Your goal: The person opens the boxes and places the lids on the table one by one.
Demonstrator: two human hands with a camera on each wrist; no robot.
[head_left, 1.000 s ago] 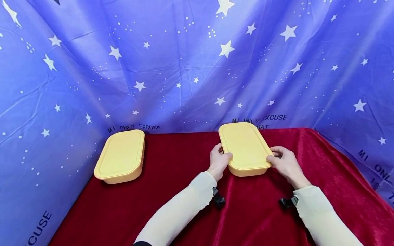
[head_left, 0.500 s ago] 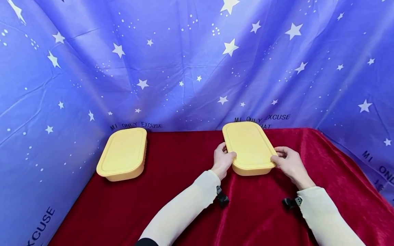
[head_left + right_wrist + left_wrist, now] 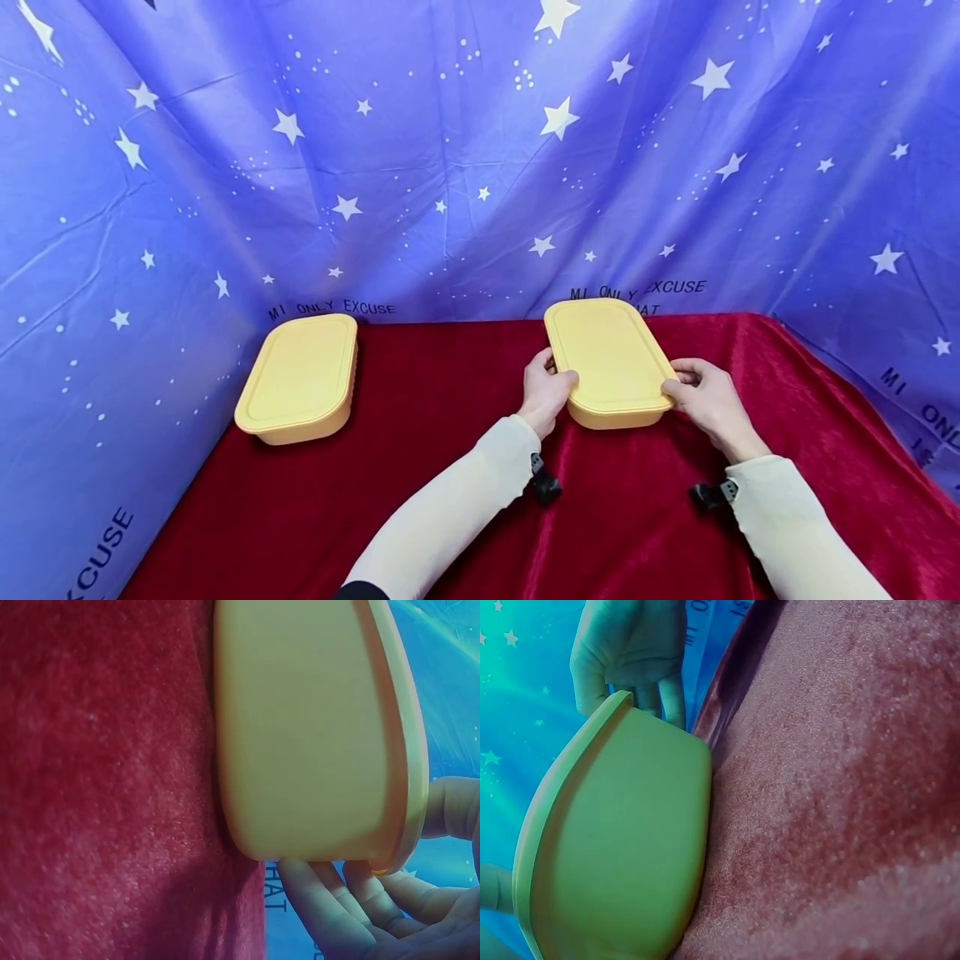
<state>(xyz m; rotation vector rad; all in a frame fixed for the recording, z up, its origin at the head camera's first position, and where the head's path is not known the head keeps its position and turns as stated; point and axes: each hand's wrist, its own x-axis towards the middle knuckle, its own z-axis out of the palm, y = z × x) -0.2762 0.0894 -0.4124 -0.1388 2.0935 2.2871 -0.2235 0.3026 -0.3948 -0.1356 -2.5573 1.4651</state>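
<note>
Since the earlier head frames the lidded box between my hands has slid a little toward 1 o'clock, and both hands have travelled with it; the other box has not changed place on the cloth.

Head view: my left hand [image 3: 547, 392] grips the near-left corner of the right yellow box [image 3: 611, 360], thumb on the lid rim, fingers down the side wall. My right hand [image 3: 705, 396] holds the near-right corner the same way, fingers curled around the edge. The box sits on the red tabletop [image 3: 450, 467] at about 1 o'clock from my arms, its far end close to the starry blue backdrop [image 3: 450, 167]. The left yellow box [image 3: 300, 379] rests at 10 o'clock, well apart, untouched, lid on.

Left wrist view: the box [image 3: 622, 847] appears from the side, its base on the cloth; the opposite hand's fingers [image 3: 630, 652] wrap its far corner.

Right wrist view: the box wall [image 3: 300, 735] fills the frame, and fingers [image 3: 330, 900] press under the lid lip at the corner.

My judgement: the grip on both corners is made, but the lid looks seated all round, so any lifting or opening is yet to come.
</note>
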